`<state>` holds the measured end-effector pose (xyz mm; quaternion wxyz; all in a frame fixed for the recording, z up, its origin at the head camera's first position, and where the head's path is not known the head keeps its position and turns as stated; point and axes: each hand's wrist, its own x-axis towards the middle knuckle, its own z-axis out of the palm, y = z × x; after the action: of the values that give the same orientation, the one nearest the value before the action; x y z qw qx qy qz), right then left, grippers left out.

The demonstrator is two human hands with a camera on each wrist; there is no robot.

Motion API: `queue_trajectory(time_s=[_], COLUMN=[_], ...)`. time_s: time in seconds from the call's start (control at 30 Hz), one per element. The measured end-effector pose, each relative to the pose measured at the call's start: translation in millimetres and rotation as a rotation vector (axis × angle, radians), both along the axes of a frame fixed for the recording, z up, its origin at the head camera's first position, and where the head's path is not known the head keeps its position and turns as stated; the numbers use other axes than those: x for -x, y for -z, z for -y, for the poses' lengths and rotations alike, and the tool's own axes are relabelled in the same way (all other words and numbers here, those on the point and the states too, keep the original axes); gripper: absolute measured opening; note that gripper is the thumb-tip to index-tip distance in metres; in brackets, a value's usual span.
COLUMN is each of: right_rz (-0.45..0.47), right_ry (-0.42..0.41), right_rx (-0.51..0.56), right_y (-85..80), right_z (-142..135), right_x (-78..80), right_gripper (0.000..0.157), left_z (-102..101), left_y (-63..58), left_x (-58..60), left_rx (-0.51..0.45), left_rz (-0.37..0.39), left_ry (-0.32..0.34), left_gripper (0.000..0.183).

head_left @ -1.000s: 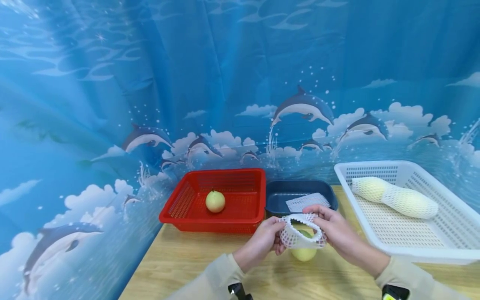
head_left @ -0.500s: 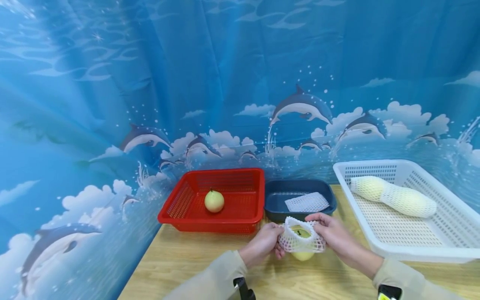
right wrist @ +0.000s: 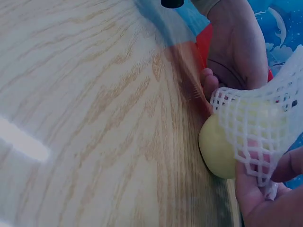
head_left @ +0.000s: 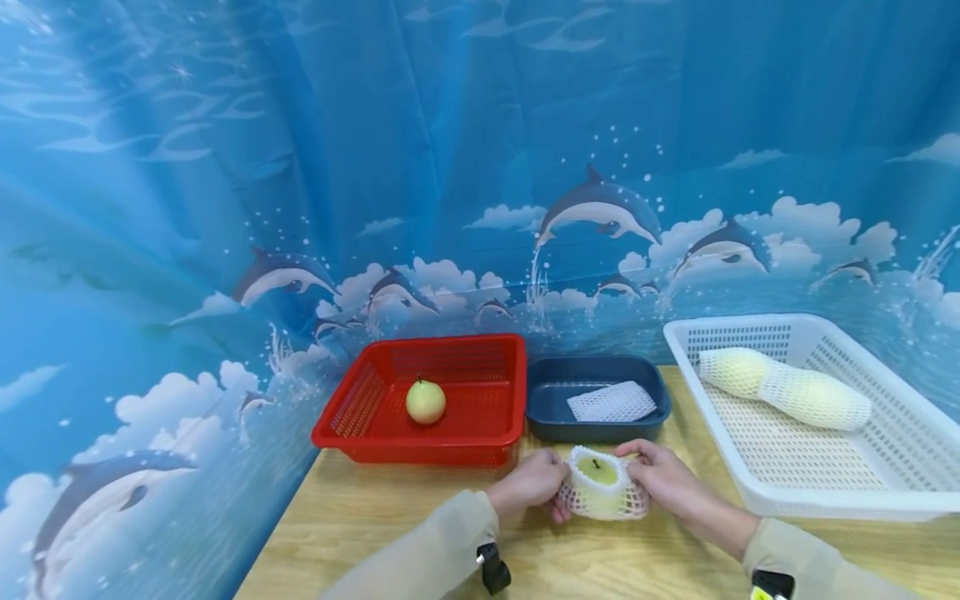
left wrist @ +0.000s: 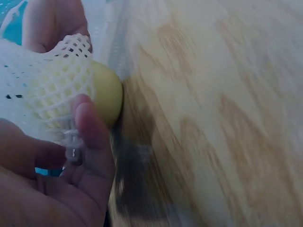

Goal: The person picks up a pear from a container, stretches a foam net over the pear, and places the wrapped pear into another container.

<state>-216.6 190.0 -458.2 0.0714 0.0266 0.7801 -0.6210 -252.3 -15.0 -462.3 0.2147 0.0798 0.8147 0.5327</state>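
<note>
A pale yellow-green pear (head_left: 597, 470) stands on the wooden table with its stem up, ringed by a white foam fruit net (head_left: 604, 503). My left hand (head_left: 534, 483) pinches the net's left side, and my right hand (head_left: 663, 479) pinches its right side. From the left wrist, the pear's bottom (left wrist: 109, 92) shows bare below the net, with thumb and fingers closed on the mesh edge. The right wrist view likewise has the mesh (right wrist: 258, 127) stretched over the pear's upper part, its edge between my thumb and fingers.
Behind the hands stand a red basket (head_left: 420, 450) holding one pear (head_left: 425, 402) and a dark blue tray (head_left: 551, 427) with a flat foam net (head_left: 612, 402) in it. At right, a white basket (head_left: 817, 492) holds two netted pears (head_left: 813, 398).
Both hands have lowered the stretched foam net down over the pear, so its top and stem now show through the net's opening. The view has shifted slightly.
</note>
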Motion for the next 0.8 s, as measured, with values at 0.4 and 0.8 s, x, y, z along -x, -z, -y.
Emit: queue_trajectory(time_s=[0.4,0.8], right_rz=[-0.110,-0.295], right_ry=[-0.060,-0.132], right_rx=[-0.350,-0.460], right_y=[10.3,4.9], right_z=[-7.9,-11.1], right_x=[7.4,-0.2], right_gripper=[0.034,0.049], left_z=[-1.9,8.5], left_y=[0.3,-16.6], left_x=[15.5,6.1], left_rx=[0.398,0.426], left_rz=[-0.325,-0.510], left_ry=[0.077,0.139], left_gripper=[0.023,0.031])
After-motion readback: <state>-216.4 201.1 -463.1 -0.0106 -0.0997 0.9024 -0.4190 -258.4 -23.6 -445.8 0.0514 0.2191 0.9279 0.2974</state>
